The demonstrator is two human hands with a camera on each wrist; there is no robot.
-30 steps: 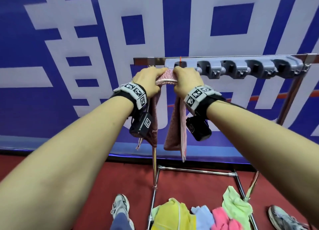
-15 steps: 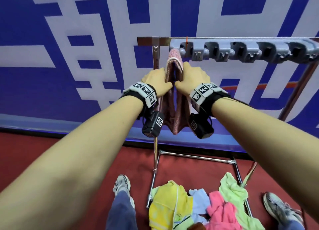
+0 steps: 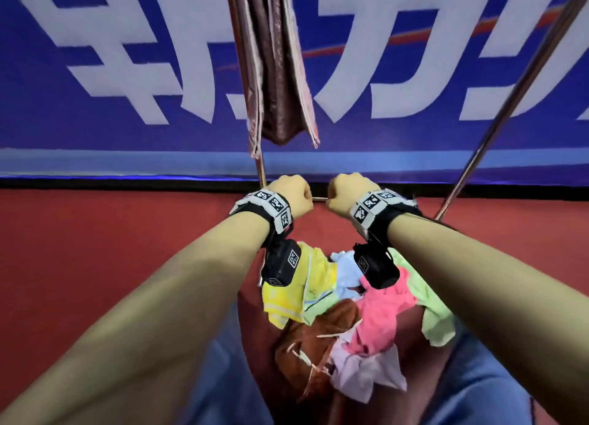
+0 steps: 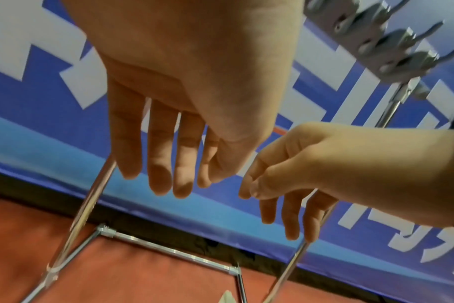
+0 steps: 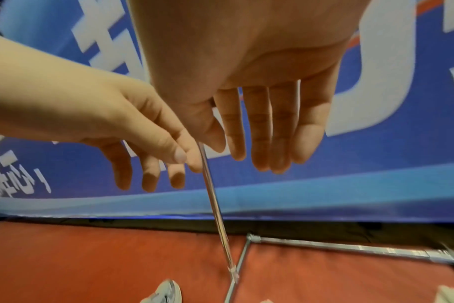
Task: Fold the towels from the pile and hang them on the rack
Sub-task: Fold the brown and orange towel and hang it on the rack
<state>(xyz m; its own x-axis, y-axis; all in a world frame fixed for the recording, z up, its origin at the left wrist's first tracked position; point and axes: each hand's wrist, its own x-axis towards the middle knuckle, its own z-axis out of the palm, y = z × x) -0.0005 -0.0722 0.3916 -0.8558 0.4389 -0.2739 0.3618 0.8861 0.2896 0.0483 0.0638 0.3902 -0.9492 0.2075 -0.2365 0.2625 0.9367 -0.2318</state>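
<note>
My left hand point(image 3: 291, 195) and right hand point(image 3: 345, 195) hang side by side, close together but apart, below the hung towel and above the pile. Both hold nothing: the wrist views show the fingers point(image 4: 158, 164) of the left hand nearly straight and loosely spread, pointing down, and the fingers point(image 5: 280, 133) of the right hand straight and close together, also pointing down. The folded pink towel point(image 3: 280, 67) hangs at the left end of the rack point(image 3: 522, 86), beside its left upright, with its lower edges free and well above my hands. The grey hook strip point(image 4: 371, 37) of the rack shows in the left wrist view, above and to the right of the hand. The pile of towels point(image 3: 334, 303) lies on the red floor point(image 3: 111, 249) inside the rack's base frame, between my 2 forearms in the head view; yellow, light blue, pink, pale green, brown and lilac pieces are visible. Behind the rack stands a blue banner point(image 3: 127, 112) with large white characters. A shoe point(image 5: 166, 293) shows at the bottom of the right wrist view.
</note>
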